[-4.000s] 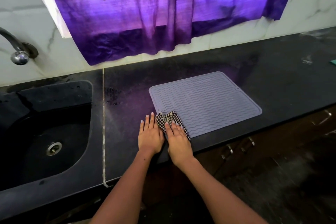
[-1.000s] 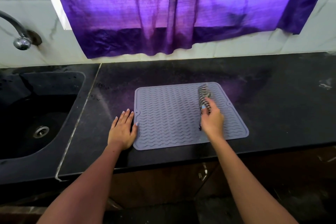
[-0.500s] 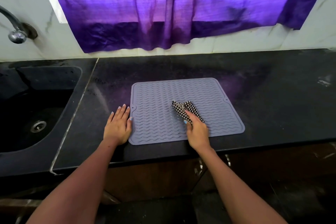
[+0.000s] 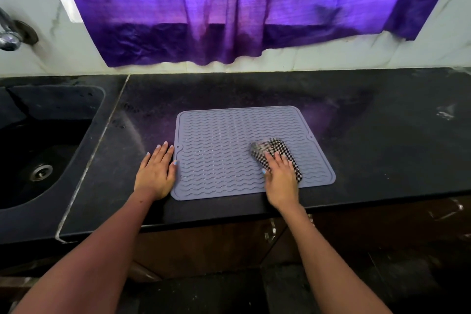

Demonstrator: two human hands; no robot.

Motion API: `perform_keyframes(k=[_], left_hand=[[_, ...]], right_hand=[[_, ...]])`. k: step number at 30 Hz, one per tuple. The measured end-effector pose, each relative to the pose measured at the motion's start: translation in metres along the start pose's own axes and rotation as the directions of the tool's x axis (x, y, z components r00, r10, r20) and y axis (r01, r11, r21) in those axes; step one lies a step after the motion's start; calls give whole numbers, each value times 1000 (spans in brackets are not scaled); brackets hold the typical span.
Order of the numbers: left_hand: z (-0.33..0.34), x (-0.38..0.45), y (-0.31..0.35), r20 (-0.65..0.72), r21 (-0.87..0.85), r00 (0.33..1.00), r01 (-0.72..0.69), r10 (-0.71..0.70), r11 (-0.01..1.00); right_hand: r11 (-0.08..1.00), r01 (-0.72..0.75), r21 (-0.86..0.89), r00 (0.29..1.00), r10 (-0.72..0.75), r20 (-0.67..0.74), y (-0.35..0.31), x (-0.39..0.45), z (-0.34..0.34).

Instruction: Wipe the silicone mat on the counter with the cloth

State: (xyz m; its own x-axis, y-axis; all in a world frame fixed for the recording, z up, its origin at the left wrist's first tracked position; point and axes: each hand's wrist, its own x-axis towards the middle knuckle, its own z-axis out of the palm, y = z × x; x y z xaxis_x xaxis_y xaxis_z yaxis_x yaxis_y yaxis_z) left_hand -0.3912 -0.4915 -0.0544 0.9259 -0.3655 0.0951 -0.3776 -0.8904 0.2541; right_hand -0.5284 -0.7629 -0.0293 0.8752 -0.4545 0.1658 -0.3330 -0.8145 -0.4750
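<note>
Head view: both hands work on the dark table (image 4: 356,135).
Right hand (image 4: 281,181): fingers lie spread on the checked cloth (image 4: 276,151) and press it flat, nothing gripped, so the cloth can rub the surface under the palm.
Left hand (image 4: 156,171): lies flat and relaxed on the table, thumb side touching the mat's left edge, probably to stop it from sliding.
Silicone mat (image 4: 221,150): lies flat near the front edge of the table; the cloth is on its right part.
Sink (image 4: 38,150): is set in the table, well apart at the left.
Curtain (image 4: 229,7): hangs behind, above the wall tiles.
</note>
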Motion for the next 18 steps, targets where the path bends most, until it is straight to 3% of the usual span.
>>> perform_keyframes(k=[2,4,8,10,12,14,15,16,18], left_hand=[[0,0,1,1,0,1000,6,-6,1000],[-1,-1,1,2,-5,1000,10,-10,1000],[0,-1,0,-9,-8,1000,7,-8,1000],[0,-1,0,-16,-12,1000,1,-1,1000],[0,-2,0,-24,-18,1000,-3,2,1000],[-1,-2,1,-25,-24,1000,-5,5,1000],[-1,-2,1,-22,-24,1000,-4,4,1000],[-1,-2,1,-20,-24,1000,-3,2,1000],[0,-1,1,-20,-16,1000,-1,1,1000]], right_hand=[[996,50,-69,997,-45,63,5,-3,7],[999,45,-17,997,-44,69,10,1,5],[982,3,187,1000,-6,15,13,5,-4],[928,-103,358,992,120,-25,14,9,-10],[734,-267,625,938,346,-6,9,19,-21],[479,-315,819,827,563,-12,7,30,-38],[486,-315,815,779,623,-70,6,33,-46],[580,-326,747,763,627,-155,7,33,-53],[806,-268,528,833,469,-292,10,30,-56]])
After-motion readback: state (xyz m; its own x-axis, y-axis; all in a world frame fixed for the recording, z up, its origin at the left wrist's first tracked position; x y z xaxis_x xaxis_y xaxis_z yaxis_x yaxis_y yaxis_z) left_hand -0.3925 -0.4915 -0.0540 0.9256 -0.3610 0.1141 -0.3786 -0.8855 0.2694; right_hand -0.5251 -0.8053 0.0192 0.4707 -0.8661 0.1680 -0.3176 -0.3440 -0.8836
